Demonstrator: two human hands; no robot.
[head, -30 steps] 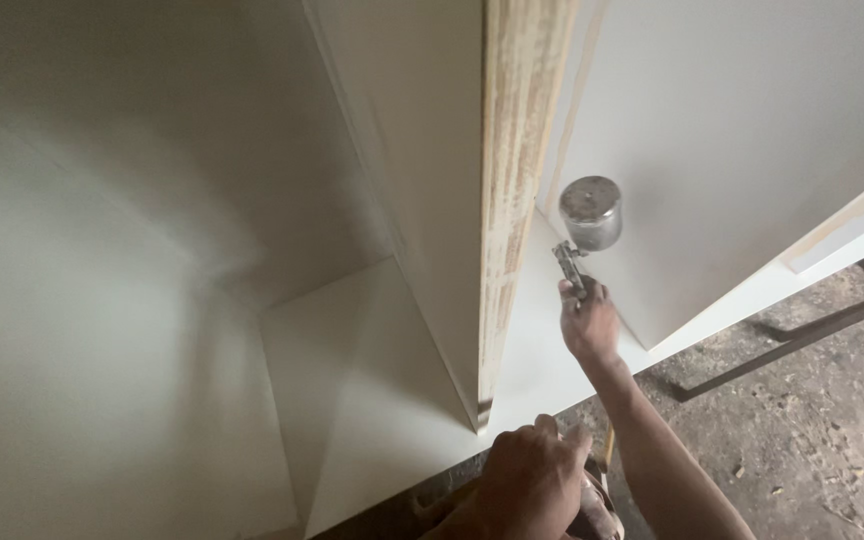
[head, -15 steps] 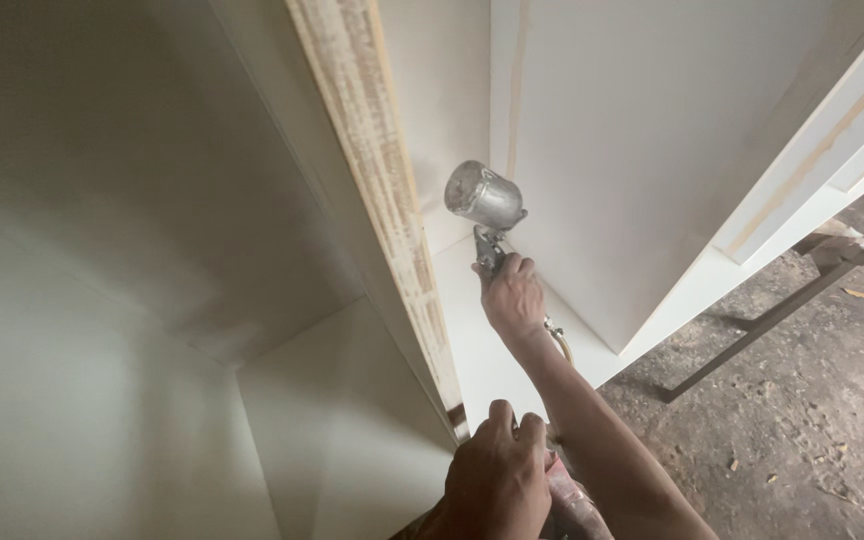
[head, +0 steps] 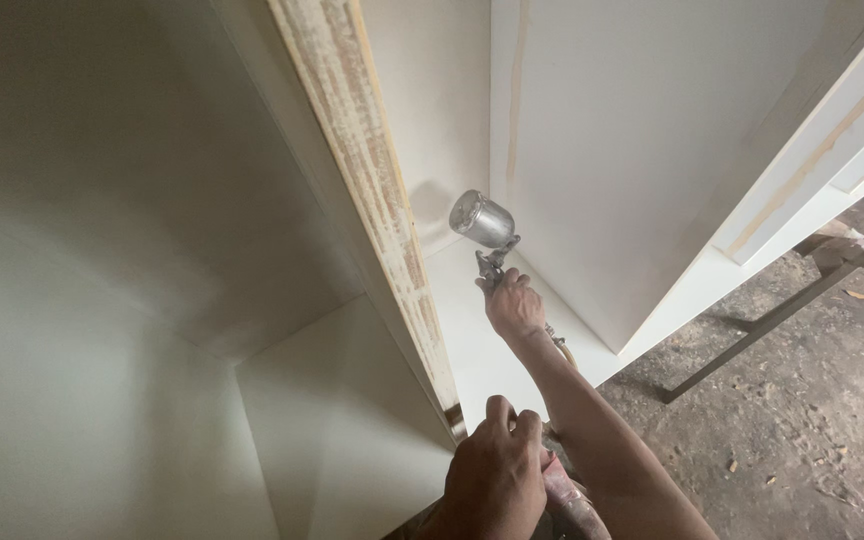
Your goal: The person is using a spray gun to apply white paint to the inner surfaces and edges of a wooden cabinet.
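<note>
Right hand [head: 514, 305] stretched far into the white cabinet, fingers wrapped around the grip of one spray gun [head: 489, 240], metal cup [head: 481, 218] tilted up and left, nozzle turned toward the inner corner, close to the raw wooden edge [head: 372, 190] of the upright panel. Left hand [head: 497, 480] near the bottom of the view, fist closed on a pale hose [head: 572, 505], or so it seems; the exact thing pinched partly hidden by the fingers. Gun probably light to moderate in weight, top-heavy from the filled cup, rigid metal, likely slick with paint dust; best held low on the handle, below the cup, as now. Hose soft and bendy, prone to drag across wet paint. Count: one gun, one cup, two hands, one raw panel edge in full view, several white panels [head: 592, 150] around it. Dusty concrete floor [head: 802, 420] to the right, with one metal frame [head: 762, 325] under the cabinet.
</note>
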